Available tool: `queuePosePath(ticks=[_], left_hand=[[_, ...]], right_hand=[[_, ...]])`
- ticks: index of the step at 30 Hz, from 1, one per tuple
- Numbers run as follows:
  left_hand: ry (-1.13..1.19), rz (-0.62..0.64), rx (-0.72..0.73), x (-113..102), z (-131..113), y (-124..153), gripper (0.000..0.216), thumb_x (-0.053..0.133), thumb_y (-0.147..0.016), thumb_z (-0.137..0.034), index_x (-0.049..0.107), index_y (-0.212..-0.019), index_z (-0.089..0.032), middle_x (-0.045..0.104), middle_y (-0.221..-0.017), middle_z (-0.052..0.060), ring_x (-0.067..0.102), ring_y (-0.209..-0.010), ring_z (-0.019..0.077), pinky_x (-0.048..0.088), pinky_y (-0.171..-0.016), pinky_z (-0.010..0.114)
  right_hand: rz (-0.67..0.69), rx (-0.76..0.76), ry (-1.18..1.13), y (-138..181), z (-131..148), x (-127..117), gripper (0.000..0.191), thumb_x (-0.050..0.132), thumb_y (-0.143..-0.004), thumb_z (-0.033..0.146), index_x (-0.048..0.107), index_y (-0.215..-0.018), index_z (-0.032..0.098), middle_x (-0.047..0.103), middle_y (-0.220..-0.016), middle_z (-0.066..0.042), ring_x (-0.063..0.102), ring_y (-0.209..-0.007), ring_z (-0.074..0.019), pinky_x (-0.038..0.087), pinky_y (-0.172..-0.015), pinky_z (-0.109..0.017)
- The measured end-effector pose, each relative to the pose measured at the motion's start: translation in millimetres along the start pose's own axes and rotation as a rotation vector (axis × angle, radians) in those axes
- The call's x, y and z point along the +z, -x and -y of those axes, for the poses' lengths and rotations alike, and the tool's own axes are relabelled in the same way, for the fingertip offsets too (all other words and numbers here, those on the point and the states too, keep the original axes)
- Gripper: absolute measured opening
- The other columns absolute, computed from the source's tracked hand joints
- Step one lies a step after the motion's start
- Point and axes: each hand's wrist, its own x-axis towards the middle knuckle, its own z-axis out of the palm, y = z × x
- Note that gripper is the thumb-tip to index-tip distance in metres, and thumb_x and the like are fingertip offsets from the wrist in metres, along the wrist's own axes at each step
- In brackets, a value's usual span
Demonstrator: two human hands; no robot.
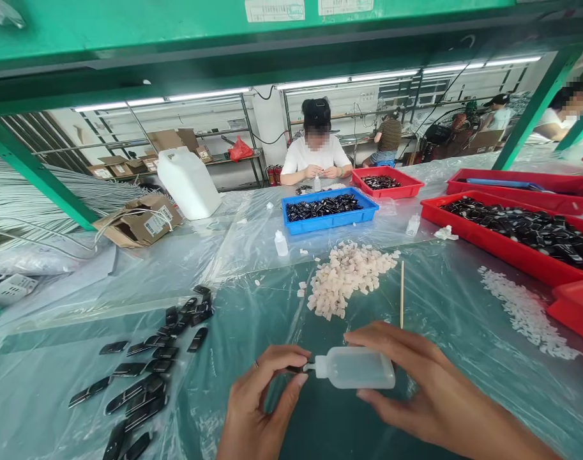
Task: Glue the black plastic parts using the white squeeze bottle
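Observation:
My right hand [406, 374] is closed around a translucent squeeze bottle [361, 368], which lies level with its nozzle pointing left. Between the thumb and fingers of my left hand [269, 393] is a small black plastic part [295, 369], mostly hidden by the fingertips. The nozzle tip meets or nearly meets that part; I cannot tell which. To the left, several glossy black plastic pieces [142, 390] lie scattered on the plastic-covered table. Beyond my hands sits a heap of small whitish pieces [346, 275], with a thin wooden stick [401, 294] beside it.
A blue tray [332, 223] and a red tray [492, 239] hold black parts. Small bottles [280, 244] stand nearby. Clear pieces [525, 313] lie at right. A white jug [188, 182] and cardboard box [145, 220] stand at back left. Across the table sits a person [315, 150].

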Motion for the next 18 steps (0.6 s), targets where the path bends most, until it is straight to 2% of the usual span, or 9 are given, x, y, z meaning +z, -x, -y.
queuePosePath(ticks=[4,11,18], left_hand=[[-0.033,0.010,0.027,1,-2,2,0.009,0.068,-0.093,-0.043,0.075,-0.097,-0.047,0.074,-0.107,-0.005,0.068,-0.105,0.0240,0.049,-0.077,0.031],[-0.047,0.001,0.022,1,-7,3,0.009,0.070,-0.091,-0.040,0.077,-0.095,-0.043,0.076,-0.105,-0.001,0.070,-0.100,0.0283,0.051,-0.072,0.032],[-0.065,-0.020,-0.007,3,-12,4,0.010,0.072,-0.088,-0.051,0.079,-0.093,-0.045,0.077,-0.103,-0.001,0.071,-0.102,0.0295,0.055,-0.073,0.030]], right_hand=[[-0.018,-0.074,-0.036,-1,8,-4,0.041,0.061,-0.091,0.009,0.053,-0.124,0.031,0.061,-0.118,0.001,0.062,-0.102,-0.0148,0.050,-0.086,-0.021],[-0.051,-0.099,0.002,2,12,-4,0.042,0.063,-0.089,0.010,0.054,-0.125,0.029,0.062,-0.116,-0.003,0.064,-0.101,-0.0173,0.053,-0.084,-0.022],[-0.049,-0.113,0.058,2,12,-5,0.040,0.059,-0.092,0.013,0.051,-0.127,0.030,0.060,-0.116,-0.002,0.064,-0.099,-0.0149,0.053,-0.080,-0.020]])
